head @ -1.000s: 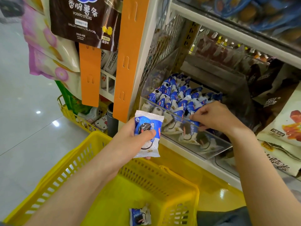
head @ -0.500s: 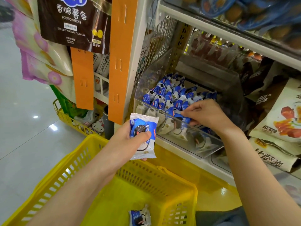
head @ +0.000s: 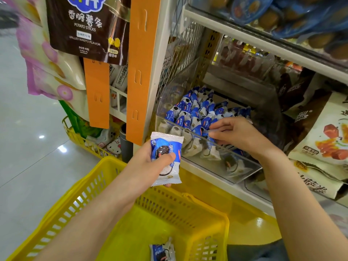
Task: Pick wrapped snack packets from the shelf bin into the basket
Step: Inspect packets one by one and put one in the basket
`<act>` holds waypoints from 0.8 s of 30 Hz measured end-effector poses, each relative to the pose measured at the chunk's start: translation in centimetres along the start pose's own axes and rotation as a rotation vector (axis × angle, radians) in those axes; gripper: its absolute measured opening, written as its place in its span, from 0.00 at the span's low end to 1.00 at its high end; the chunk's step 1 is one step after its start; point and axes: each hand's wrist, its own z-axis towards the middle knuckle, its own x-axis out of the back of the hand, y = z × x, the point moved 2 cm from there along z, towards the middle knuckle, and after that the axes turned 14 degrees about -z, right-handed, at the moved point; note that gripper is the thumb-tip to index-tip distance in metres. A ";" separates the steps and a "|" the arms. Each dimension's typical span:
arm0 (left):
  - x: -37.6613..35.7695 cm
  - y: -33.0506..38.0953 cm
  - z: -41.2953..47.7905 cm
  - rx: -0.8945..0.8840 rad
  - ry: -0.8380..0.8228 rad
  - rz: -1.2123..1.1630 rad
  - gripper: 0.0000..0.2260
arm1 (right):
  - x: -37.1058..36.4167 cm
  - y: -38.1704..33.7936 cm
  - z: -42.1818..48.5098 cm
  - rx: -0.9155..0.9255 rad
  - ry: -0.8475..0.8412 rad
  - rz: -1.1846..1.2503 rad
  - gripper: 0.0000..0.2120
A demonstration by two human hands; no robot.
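Yellow basket (head: 188, 213) below my left hand (head: 146, 162) has one cookie packet (head: 162, 250); this hand grips a second packet (head: 166, 157), right hand (head: 239, 136) among bin packets (head: 192, 113), grip unclear.

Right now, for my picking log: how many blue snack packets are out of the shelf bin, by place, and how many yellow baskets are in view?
Held packet in the left hand: 1
Loose packet lying in the near basket: 1
Yellow baskets, the near basket plus the far basket by the floor: 2
Total: 4
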 end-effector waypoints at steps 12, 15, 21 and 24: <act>-1.1 -0.8 0.2 -0.047 -0.047 -0.038 0.12 | -3.7 -4.3 -6.2 0.294 0.521 0.098 0.04; -1.1 -0.8 -0.1 -0.042 -0.110 -0.037 0.12 | -5.5 -4.5 -6.6 0.237 0.363 0.117 0.07; -0.7 -0.8 0.2 -0.117 -0.096 -0.077 0.07 | -5.7 -4.7 -6.7 0.224 0.190 0.280 0.06; -0.6 -0.7 0.4 -0.197 -0.039 -0.073 0.09 | -6.1 -4.7 -6.7 0.270 0.176 0.210 0.04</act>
